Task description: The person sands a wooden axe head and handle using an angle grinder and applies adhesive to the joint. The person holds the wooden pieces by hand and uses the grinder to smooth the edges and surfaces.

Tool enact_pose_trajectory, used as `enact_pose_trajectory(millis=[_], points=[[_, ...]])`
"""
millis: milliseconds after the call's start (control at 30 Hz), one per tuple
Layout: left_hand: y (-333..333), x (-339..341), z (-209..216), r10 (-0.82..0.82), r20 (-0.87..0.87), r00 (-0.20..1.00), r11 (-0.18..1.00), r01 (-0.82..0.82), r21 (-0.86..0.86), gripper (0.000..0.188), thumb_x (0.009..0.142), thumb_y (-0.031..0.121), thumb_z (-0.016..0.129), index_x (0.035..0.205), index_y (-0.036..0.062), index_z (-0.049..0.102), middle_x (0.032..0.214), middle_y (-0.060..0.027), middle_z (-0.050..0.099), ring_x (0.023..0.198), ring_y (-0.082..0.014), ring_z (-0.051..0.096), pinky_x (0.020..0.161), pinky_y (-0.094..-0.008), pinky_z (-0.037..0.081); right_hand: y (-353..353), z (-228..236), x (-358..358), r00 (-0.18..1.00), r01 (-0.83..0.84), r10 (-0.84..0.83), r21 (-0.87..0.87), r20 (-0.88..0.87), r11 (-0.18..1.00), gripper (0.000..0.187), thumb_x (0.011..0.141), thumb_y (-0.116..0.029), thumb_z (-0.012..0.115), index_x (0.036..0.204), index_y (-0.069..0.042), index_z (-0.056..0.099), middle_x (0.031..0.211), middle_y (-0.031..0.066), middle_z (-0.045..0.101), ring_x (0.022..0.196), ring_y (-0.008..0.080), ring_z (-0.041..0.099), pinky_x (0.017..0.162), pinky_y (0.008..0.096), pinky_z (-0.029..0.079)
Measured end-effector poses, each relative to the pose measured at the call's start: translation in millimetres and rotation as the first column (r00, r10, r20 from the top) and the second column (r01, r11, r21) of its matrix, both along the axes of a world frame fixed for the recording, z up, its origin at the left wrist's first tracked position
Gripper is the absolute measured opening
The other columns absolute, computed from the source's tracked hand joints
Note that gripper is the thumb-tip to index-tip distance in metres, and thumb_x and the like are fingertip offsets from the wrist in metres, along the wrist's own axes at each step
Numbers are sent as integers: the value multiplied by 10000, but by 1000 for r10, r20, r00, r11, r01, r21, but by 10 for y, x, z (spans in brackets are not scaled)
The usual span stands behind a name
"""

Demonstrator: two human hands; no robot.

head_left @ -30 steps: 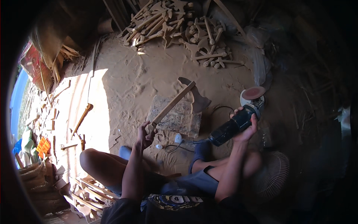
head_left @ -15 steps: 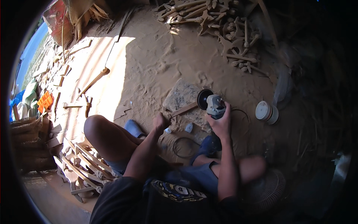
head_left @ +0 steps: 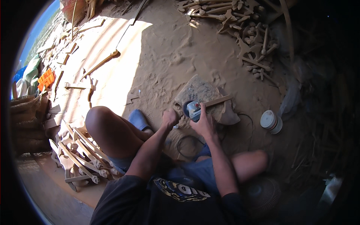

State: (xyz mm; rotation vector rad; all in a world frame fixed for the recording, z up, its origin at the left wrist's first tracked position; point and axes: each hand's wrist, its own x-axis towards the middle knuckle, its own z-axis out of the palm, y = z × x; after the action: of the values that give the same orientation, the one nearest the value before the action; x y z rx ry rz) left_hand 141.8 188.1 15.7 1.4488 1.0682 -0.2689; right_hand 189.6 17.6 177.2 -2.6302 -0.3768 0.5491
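Fingers curled, my left hand (head_left: pixel 170 117) is closed on one end of a long carved wooden piece (head_left: pixel 219 100). The grinder covers the middle of that piece, and its far end sticks out to the right over a stone slab (head_left: pixel 195 85). My right hand (head_left: pixel 204 125) grips a grey angle grinder (head_left: pixel 194 109). The grinder's dark round disc (head_left: pixel 185 108) faces left, close to my left hand and over the wooden piece. Whether the disc touches the wood cannot be made out.
Carved wooden pieces lie heaped at the far right (head_left: pixel 258 48) and beside my left knee (head_left: pixel 80 157). A white lidded tub (head_left: pixel 270 122) stands to the right. A cable (head_left: pixel 183 144) coils near my feet. A fan (head_left: pixel 262 193) sits by my right knee. Sawdust covers the ground.
The grinder has moved left and nearer, toward my left hand. The wooden piece's far end now shows beyond it on the right. The view has also shifted.
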Motion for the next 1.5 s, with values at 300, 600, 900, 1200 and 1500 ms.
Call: enact_pose_trajectory(millis=[300,600,900,1200,1500], points=[[115,45,-95,22,-111,994,1000,-20,20,637,948,379,474,997,-204,725,953,-373,750,948,-467,773,884,-503,581,138,-24,-59,1000,0,2,-105,19,995,915,815,-302,814,1586,-143,349,1015,360,723,984,568,691,863,641,541],[195,17,240,-257,-110,960,947,273,168,541,1005,348,424,817,-39,752,748,-174,747,621,-274,704,614,-438,553,-187,37,381,978,208,-197,-225,71,952,894,847,-299,769,1604,-135,321,1048,308,746,1015,520,720,914,619,560],[234,58,329,-401,-128,907,879,420,224,476,1005,340,473,862,-28,738,748,-172,748,599,-263,705,557,-449,541,-216,119,464,985,157,-165,-140,-47,978,886,833,-313,788,1575,-131,339,1173,338,708,1113,524,685,947,593,542],[317,132,208,-132,-136,982,990,124,-63,563,962,419,460,797,-42,738,724,-162,729,580,-258,672,547,-438,497,-479,-30,704,984,177,-178,-109,-1,978,926,821,-299,794,1595,-108,324,1203,359,693,1136,538,671,985,584,537],[439,152,-130,-306,-71,949,948,297,-116,520,1004,464,398,940,18,657,800,-141,658,519,-232,487,459,-408,333,-1001,-355,1403,911,379,-378,27,168,925,904,784,-225,801,1547,-47,350,1249,343,691,1195,513,662,1029,542,544]])
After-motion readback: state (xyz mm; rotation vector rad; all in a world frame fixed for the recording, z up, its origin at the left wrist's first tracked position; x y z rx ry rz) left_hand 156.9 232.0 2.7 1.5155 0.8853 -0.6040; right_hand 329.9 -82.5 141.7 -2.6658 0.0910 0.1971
